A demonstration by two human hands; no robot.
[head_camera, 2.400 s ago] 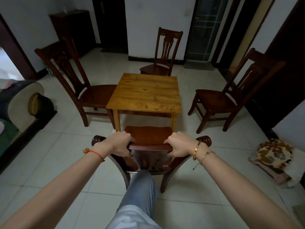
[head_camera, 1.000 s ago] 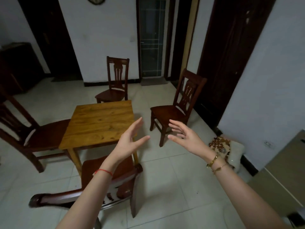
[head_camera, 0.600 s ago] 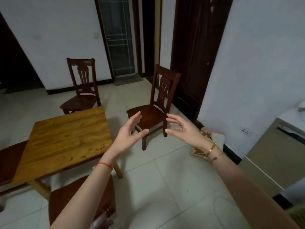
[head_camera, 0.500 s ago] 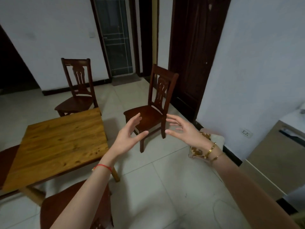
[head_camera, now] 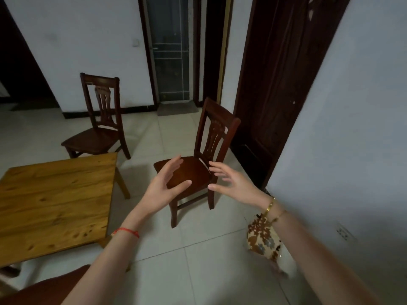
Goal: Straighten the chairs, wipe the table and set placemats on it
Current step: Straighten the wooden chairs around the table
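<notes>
A dark wooden chair (head_camera: 217,133) stands askew on the tiled floor, apart from the right side of the light wooden table (head_camera: 55,201). My left hand (head_camera: 164,188) and my right hand (head_camera: 231,183) are raised in front of its seat, fingers spread, holding nothing and touching nothing. A second dark chair (head_camera: 99,126) stands beyond the table's far edge, set back from it. The seat of a third chair (head_camera: 39,291) shows at the bottom left, partly behind my left forearm. No cloth or placemats are in sight.
A patterned cushion (head_camera: 263,238) lies on the floor by the white wall (head_camera: 343,150) on the right. A dark wooden door (head_camera: 275,80) stands behind the askew chair. Further back is a glazed door (head_camera: 170,51) with a mat before it.
Both hands let go of the near chair's backrest and rose open. My view swung right, and the right-hand chair now sits nearer and more central behind my hands.
</notes>
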